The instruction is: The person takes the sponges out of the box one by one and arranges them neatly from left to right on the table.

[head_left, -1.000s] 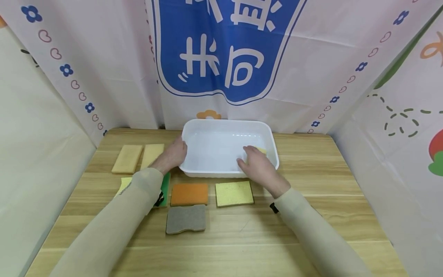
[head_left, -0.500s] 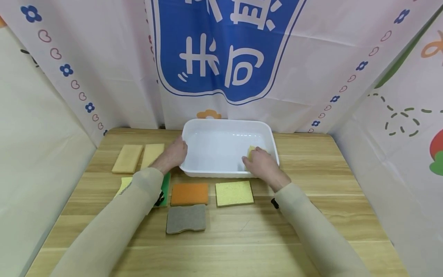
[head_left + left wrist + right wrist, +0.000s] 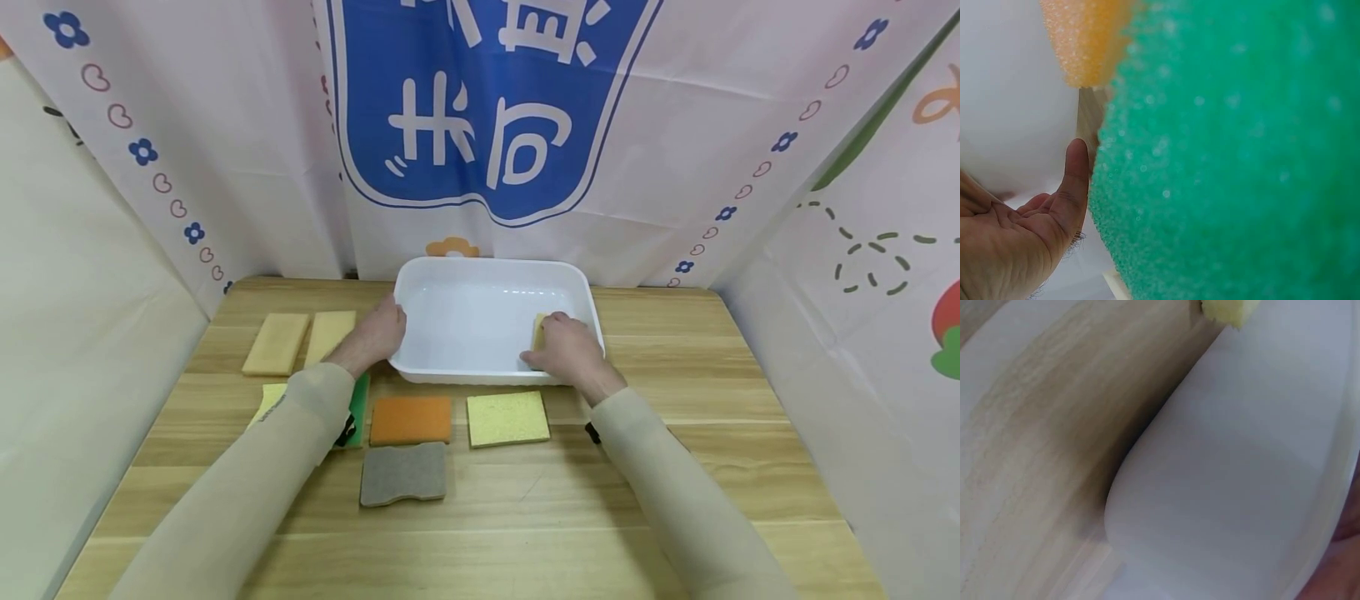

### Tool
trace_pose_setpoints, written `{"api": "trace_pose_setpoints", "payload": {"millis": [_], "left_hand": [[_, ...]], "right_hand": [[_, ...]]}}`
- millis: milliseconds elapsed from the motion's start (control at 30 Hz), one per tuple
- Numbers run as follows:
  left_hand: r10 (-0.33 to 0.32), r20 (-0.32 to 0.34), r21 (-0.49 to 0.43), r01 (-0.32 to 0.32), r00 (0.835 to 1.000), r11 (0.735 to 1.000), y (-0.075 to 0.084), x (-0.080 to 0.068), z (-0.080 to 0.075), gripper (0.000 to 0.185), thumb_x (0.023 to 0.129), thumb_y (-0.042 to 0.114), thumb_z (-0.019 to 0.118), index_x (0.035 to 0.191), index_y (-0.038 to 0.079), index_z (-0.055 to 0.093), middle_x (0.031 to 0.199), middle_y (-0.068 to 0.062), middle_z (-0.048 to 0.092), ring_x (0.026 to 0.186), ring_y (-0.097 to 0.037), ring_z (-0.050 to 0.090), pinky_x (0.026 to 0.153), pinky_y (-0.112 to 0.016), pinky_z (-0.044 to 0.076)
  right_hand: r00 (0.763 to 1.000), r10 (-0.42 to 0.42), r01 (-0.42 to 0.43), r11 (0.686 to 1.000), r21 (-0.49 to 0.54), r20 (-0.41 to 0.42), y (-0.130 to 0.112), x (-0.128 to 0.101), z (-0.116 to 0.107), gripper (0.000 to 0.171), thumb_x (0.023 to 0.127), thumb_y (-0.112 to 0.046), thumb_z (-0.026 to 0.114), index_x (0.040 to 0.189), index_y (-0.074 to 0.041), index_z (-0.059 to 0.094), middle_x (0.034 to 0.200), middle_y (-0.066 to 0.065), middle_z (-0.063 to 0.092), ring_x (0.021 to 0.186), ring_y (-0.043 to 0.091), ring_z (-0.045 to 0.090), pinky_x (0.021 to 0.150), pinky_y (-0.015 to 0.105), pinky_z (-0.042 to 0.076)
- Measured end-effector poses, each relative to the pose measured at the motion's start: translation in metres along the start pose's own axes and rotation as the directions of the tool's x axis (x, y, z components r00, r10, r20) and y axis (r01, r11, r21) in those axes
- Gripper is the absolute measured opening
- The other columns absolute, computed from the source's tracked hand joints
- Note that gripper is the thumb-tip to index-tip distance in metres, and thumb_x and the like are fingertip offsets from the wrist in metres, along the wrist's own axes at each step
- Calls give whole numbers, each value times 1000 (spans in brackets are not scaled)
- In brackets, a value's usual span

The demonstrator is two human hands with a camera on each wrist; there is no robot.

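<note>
Head: right hand (image 3: 568, 350), fingers curled on yellow sponge (image 3: 539, 331), has slid it from mid white tub (image 3: 480, 287) to 3 o'clock wall; wiping continues. Left hand (image 3: 377, 332) grips 9 o'clock rim.
L wrist: green sponge (image 3: 1235, 156) close.
R wrist: tub wall on desk (image 3: 1035, 425).

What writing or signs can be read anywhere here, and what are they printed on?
"寿司": large white characters on the blue badge of the backdrop curtain; the row of characters above them is cut off at the top edge and cannot be read.
Small dark print on the left sleeve: too small to read.
White tub, sponges and table: no text visible.
</note>
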State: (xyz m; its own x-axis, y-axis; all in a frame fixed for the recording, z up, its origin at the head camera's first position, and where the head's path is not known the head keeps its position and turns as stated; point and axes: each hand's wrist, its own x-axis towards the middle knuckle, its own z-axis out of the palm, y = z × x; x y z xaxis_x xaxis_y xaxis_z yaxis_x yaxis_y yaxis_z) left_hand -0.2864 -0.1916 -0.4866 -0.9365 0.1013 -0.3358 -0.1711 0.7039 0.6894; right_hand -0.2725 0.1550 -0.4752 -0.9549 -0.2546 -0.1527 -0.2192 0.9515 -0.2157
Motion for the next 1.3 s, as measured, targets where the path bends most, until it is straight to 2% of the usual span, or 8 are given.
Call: {"api": "trace_pose_setpoints", "payload": {"millis": [133, 333, 567, 800, 1100, 1300], "left_hand": [[4, -3, 3, -4, 1000, 1000, 0, -1, 0, 68, 127, 28, 15, 184, -6, 1, 141, -32, 65, 112, -36, 85, 80, -35, 75], [15, -8, 8, -15, 1000, 1000, 0, -2, 1, 68, 127, 28, 15, 184, -7, 2, 141, -32, 65, 113, -37, 84, 81, -36, 75], [22, -11, 19, -22, 1000, 1000, 0, -1, 2, 68, 127, 27, 15, 183, -8, 4, 143, -33, 65, 116, -39, 84, 83, -36, 75], [17, -11, 20, -17, 1000, 1000, 1, -2, 1, 68, 127, 28, 15, 183, -8, 4, 142, -33, 65, 115, -39, 84, 82, -36, 75], [11, -7, 12, -11, 1000, 1000, 2, -3, 0, 68, 127, 29, 15, 184, -7, 3, 141, -32, 66, 113, -38, 85, 80, -36, 75], [10, -16, 22, -10, 1000, 1000, 2, -4, 1, 68, 127, 28, 15, 184, -7, 2, 141, -34, 67, 114, -38, 84, 81, -36, 75]], "right_hand": [[1000, -5, 5, 1000, -27, 17, 0, 2, -1, 77, 103, -50, 90, 148, 9, 68, 159, 27, 69, 134, 47, 74, 122, 58, 62], [999, -27, 28, 999, -36, 30, 5, 8, 2, 71, 100, -33, 87, 152, 10, 64, 160, 26, 67, 134, 46, 73, 125, 57, 61], [999, -34, 35, 999, -19, 33, 8, 12, 3, 72, 100, -28, 84, 161, 5, 61, 177, 22, 55, 161, 51, 54, 140, 60, 47], [995, -98, 98, 995, 29, -10, 13, 15, 8, 74, 99, -24, 83, 164, 3, 60, 181, 22, 51, 165, 52, 51, 143, 62, 42], [984, -150, 162, 978, 134, -91, 15, 17, 12, 66, 100, -18, 76, 162, 2, 65, 181, 22, 53, 168, 54, 47, 141, 71, 41], [958, -244, 267, 951, 157, -150, 15, 17, 12, 63, 101, -13, 75, 162, 0, 67, 180, 19, 55, 170, 50, 45, 146, 64, 36]]}}
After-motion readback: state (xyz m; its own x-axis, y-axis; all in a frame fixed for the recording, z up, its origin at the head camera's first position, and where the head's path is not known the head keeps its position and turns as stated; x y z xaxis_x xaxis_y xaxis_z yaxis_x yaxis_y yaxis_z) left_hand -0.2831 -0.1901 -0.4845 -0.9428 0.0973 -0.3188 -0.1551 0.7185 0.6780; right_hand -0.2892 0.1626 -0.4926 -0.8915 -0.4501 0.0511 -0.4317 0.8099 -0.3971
